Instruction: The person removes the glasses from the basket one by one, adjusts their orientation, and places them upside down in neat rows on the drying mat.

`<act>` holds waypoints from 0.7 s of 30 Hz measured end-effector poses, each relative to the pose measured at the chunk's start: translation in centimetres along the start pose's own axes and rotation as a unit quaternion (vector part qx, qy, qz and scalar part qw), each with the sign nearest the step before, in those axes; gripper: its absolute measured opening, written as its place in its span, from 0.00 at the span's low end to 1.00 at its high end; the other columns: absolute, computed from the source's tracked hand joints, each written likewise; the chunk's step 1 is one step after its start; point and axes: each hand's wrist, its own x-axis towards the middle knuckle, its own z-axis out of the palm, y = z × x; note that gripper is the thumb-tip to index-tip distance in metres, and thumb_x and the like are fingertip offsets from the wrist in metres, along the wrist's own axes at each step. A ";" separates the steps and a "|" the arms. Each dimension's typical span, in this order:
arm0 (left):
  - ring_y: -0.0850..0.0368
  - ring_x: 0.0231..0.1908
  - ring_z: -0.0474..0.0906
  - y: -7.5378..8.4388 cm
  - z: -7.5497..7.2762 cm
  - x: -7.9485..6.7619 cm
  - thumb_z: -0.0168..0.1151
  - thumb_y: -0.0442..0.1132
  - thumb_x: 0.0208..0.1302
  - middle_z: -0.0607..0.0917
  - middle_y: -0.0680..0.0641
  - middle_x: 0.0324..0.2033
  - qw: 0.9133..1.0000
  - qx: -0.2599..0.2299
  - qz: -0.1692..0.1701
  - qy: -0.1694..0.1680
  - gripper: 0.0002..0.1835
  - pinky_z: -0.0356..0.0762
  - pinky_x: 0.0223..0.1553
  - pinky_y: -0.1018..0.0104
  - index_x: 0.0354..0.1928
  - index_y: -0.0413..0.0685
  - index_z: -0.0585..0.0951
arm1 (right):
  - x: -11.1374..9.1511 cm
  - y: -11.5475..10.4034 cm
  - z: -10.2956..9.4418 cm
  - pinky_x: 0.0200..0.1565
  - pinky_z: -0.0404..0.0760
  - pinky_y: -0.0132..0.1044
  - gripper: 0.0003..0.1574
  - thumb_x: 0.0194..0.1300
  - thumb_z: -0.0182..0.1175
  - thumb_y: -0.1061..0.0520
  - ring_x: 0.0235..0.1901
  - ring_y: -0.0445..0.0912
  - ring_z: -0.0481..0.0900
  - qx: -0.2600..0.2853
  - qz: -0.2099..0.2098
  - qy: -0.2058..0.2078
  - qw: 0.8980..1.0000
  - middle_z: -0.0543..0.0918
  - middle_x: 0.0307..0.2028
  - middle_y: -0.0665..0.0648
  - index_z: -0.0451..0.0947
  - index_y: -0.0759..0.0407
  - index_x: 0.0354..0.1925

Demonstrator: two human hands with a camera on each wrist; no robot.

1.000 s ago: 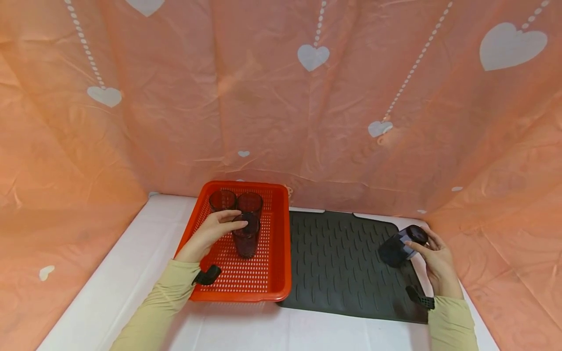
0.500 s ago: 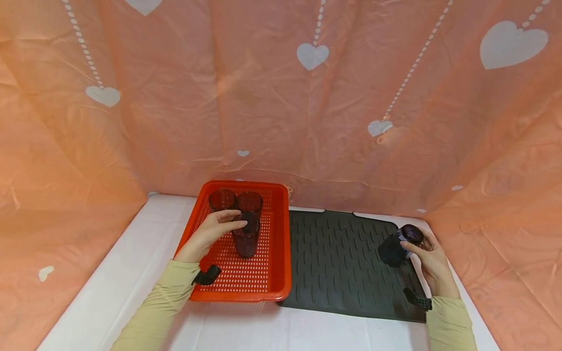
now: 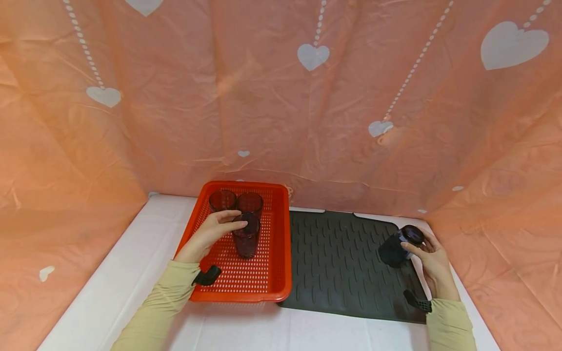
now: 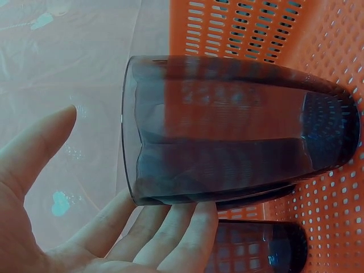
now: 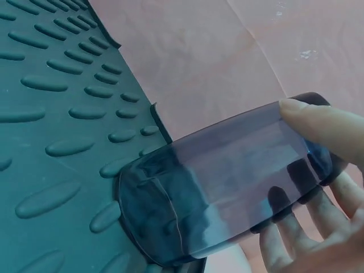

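My left hand [image 3: 210,235] is over the red basket [image 3: 279,263], at the rim of an upright purple tinted drinking glass [image 3: 246,243]. The left wrist view shows my straight fingers [image 4: 185,233] against the side of that glass [image 4: 227,125], while the thumb stands apart from it. Behind it in the basket are two more such glasses, one at left [image 3: 222,199] and one at right [image 3: 251,199]. My right hand [image 3: 434,261] grips another tinted glass [image 5: 227,176] around its base. That glass is tilted, its mouth downward at the right edge of the dark ridged mat [image 3: 342,268].
The basket stands on a white-covered table [image 3: 325,334], left of the mat and against its edge. An orange curtain [image 3: 272,122] with white hearts closes off the back and both sides.
My right hand has shifted slightly left with its glass, whose base has tipped a little more upright. The left hand and the glasses in the basket stay as they were.
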 end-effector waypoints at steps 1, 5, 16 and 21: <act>0.41 0.65 0.61 0.0 0.0 0.0 0.67 0.48 0.61 0.66 0.40 0.66 1.000 0.000 0.000 0.000 0.36 0.55 0.65 0.42 0.67 0.40 0.67 | 0.0 -0.1 0.1 0.48 0.69 0.23 0.42 0.58 0.65 0.72 0.51 0.38 0.69 -0.016 0.007 0.001 1.000 0.76 0.47 0.37 0.65 0.51 0.67; 0.42 0.64 0.62 0.0 0.0 0.0 0.67 0.48 0.60 0.66 0.40 0.66 1.000 0.002 0.001 0.000 0.36 0.56 0.64 0.43 0.67 0.40 0.67 | -0.1 -0.1 0.3 0.54 0.63 0.22 0.45 0.59 0.65 0.68 0.62 0.42 0.60 -0.049 0.022 0.003 0.999 0.72 0.52 0.38 0.60 0.49 0.70; 0.37 0.66 0.58 -0.2 0.5 0.3 0.72 0.41 0.55 0.66 0.38 0.66 0.999 0.030 0.018 0.006 0.39 0.60 0.63 0.43 0.67 0.39 0.67 | -0.3 0.2 0.0 0.45 0.68 0.21 0.41 0.60 0.62 0.72 0.47 0.34 0.68 -0.040 -0.016 -0.037 0.998 0.71 0.51 0.38 0.61 0.50 0.66; 0.37 0.65 0.59 -0.3 0.6 0.3 0.76 0.40 0.49 0.64 0.39 0.67 0.998 0.056 0.025 0.003 0.43 0.64 0.60 0.43 0.68 0.44 0.67 | -0.3 0.3 -0.1 0.45 0.68 0.21 0.38 0.61 0.61 0.72 0.46 0.34 0.68 -0.033 -0.015 -0.047 0.998 0.71 0.50 0.39 0.63 0.48 0.64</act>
